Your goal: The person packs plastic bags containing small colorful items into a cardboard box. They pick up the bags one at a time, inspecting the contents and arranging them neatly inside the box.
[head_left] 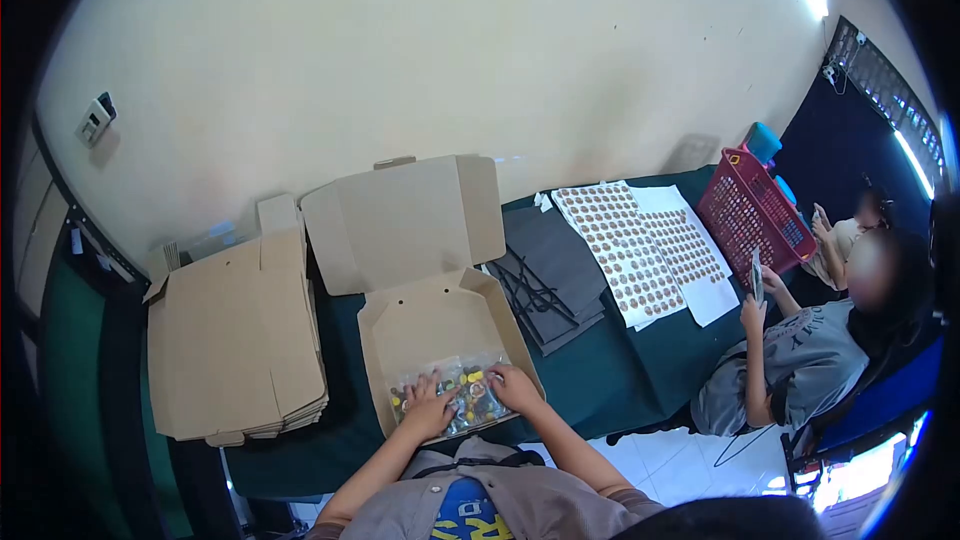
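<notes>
An open cardboard box [430,325] lies on the table before me, its lid [390,225] raised against the wall. Along the box's near side rests a clear plastic bag [470,415] filled with small yellow, dark and other coloured pieces, too small to name. My left hand [428,410] presses on the bag's left part with fingers spread. On the bag's right end lies my right hand [514,390], fingers slightly bent and apart, touching the plastic near the box's right wall. Neither hand grips the bag visibly.
Flattened cardboard boxes [235,330] are stacked at left. To the right lie black fabric bags [550,280] with handles, sheets of round stickers [625,250] and a red plastic basket [755,210]. A seated person [790,360] at the right holds something flat; another person sits beyond.
</notes>
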Tool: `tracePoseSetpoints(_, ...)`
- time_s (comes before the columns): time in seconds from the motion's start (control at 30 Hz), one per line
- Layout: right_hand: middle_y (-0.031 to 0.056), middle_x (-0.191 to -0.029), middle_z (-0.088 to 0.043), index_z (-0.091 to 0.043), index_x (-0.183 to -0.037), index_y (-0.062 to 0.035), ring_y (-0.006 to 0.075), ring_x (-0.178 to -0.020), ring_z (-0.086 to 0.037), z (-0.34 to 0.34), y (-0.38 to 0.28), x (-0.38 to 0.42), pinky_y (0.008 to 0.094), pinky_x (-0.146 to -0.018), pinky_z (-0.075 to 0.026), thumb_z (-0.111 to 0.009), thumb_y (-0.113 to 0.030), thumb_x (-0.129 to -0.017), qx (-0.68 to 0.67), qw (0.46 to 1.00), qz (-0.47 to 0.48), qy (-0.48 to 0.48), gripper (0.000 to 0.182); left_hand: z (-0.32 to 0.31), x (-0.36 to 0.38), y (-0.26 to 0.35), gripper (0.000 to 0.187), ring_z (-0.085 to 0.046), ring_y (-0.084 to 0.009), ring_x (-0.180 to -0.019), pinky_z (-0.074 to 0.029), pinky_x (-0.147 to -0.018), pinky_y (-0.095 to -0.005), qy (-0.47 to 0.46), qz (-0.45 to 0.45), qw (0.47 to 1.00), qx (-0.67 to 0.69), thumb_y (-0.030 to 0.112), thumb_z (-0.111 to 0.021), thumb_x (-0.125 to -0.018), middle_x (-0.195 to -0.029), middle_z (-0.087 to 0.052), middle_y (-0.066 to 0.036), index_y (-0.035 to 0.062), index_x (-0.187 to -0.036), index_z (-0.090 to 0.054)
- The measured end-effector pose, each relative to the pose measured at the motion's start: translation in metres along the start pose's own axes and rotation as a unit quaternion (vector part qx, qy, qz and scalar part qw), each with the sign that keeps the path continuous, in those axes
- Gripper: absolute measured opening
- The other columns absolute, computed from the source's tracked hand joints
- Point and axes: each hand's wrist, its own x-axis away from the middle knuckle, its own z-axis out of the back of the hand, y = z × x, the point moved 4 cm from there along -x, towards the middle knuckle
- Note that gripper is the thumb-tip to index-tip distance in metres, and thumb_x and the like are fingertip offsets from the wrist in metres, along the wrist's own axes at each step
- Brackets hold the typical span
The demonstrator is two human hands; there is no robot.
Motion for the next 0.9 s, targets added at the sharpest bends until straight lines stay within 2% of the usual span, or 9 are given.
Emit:
tracePoseSetpoints(0.03, 0.0207, -0.091, -0.060, -0.060, -0.096, 0.0002, 0.0329, -0.087, -0.058, 0.004, -0.002, 0.000, 0.0371, -0.077, -0.046, -0.053, -0.012, -0.080, -0.047, 0.997, -0.044, 0.041, 0.021, 0.000, -0.003, 0.004, 0.040, -0.013, -0.0415, -0.131, -0.007, -0.102, -0.0605, -0.016, -0.003, 1.000, -0.017, 0.035, -0.052, -0.083, -0.142, -0.016, -0.020, 0.0262, -0.122, -0.051)
tracePoseSetpoints(0.13, 0.0199, -0.091, -0.060, -0.060, -0.097, -0.0002, 0.0329, -0.088, -0.058, 0.021, -0.007, -0.002, 0.0368, -0.077, -0.046, -0.054, -0.012, -0.079, -0.052, 0.990, -0.075, 0.104, 0.023, 0.003, -0.005, 0.008, 0.039, -0.014, -0.0400, -0.131, -0.007, -0.102, -0.0603, -0.035, 0.000, 0.999, -0.040, 0.035, -0.052, -0.082, -0.142, -0.018, -0.018, 0.0245, -0.120, -0.054)
tracePoseSetpoints(0.27, 0.0189, -0.093, -0.061, -0.059, -0.100, -0.0001, 0.0319, -0.088, -0.060, 0.019, 0.000, 0.001, 0.0355, -0.077, -0.047, -0.053, -0.013, -0.081, -0.061, 0.990, -0.090, 0.094, 0.024, 0.004, -0.005, 0.005, 0.040, -0.017, -0.0400, -0.130, -0.008, -0.103, -0.0599, -0.060, 0.013, 0.997, -0.040, 0.034, -0.053, -0.082, -0.142, -0.020, -0.016, 0.0229, -0.121, -0.052)
tracePoseSetpoints(0.33, 0.0185, -0.092, -0.063, -0.059, -0.102, 0.0005, 0.0300, -0.087, -0.062, 0.003, 0.009, 0.004, 0.0338, -0.076, -0.048, -0.053, -0.013, -0.081, -0.103, 0.987, -0.124, 0.016, 0.025, 0.009, -0.008, 0.010, 0.044, -0.018, -0.0408, -0.130, -0.009, -0.103, -0.0594, -0.024, -0.007, 0.999, -0.024, 0.032, -0.053, -0.082, -0.142, -0.020, -0.016, 0.0221, -0.124, -0.049)
tracePoseSetpoints(0.47, 0.0187, -0.090, -0.064, -0.059, -0.102, 0.0008, 0.0286, -0.085, -0.063, -0.006, 0.013, 0.003, 0.0331, -0.075, -0.049, -0.052, -0.014, -0.081, -0.076, 0.989, -0.124, 0.027, 0.026, 0.007, -0.019, 0.023, 0.047, -0.020, -0.0388, -0.130, -0.010, -0.103, -0.0593, -0.025, -0.056, 0.998, -0.034, 0.032, -0.052, -0.082, -0.142, -0.022, -0.015, 0.0208, -0.127, -0.044)
tracePoseSetpoints(0.57, 0.0188, -0.088, -0.064, -0.059, -0.101, 0.0006, 0.0283, -0.084, -0.063, 0.001, 0.016, 0.001, 0.0334, -0.074, -0.049, -0.054, -0.015, -0.080, -0.115, 0.981, -0.129, 0.088, 0.026, -0.016, -0.025, 0.032, 0.050, -0.021, -0.0334, -0.132, -0.010, -0.102, -0.0613, -0.111, -0.112, 0.983, 0.089, 0.037, -0.047, -0.085, -0.142, -0.027, -0.011, 0.0172, -0.130, -0.040)
tracePoseSetpoints(0.67, 0.0203, -0.089, -0.063, -0.060, -0.100, 0.0003, 0.0325, -0.085, -0.062, 0.001, 0.015, 0.003, 0.0373, -0.075, -0.049, -0.052, -0.021, -0.083, -0.070, 0.990, -0.117, 0.045, 0.029, -0.030, -0.022, 0.037, 0.049, -0.021, -0.0333, -0.131, -0.009, -0.101, -0.0629, -0.165, -0.120, 0.978, 0.042, 0.038, -0.045, -0.086, -0.142, -0.028, -0.009, 0.0173, -0.130, -0.040)
tracePoseSetpoints(0.77, 0.0248, -0.091, -0.060, -0.057, -0.103, -0.0006, 0.0407, -0.087, -0.057, 0.002, 0.011, 0.007, 0.0459, -0.078, -0.045, -0.043, -0.033, -0.087, 0.013, 0.984, -0.171, -0.039, 0.039, -0.027, -0.021, 0.037, 0.049, -0.023, -0.0327, -0.131, -0.009, -0.100, -0.0647, -0.166, -0.127, 0.978, 0.025, 0.038, -0.045, -0.086, -0.141, -0.028, -0.010, 0.0172, -0.130, -0.040)
tracePoseSetpoints(0.9, 0.0263, -0.092, -0.059, -0.053, -0.109, -0.0010, 0.0416, -0.087, -0.057, -0.009, 0.012, 0.008, 0.0461, -0.078, -0.044, -0.042, -0.031, -0.088, -0.026, 0.984, -0.172, 0.038, 0.039, -0.033, -0.018, 0.031, 0.049, -0.026, -0.0323, -0.130, -0.012, -0.098, -0.0661, -0.160, -0.117, 0.979, 0.044, 0.035, -0.049, -0.084, -0.140, -0.031, -0.010, 0.0163, -0.129, -0.042)
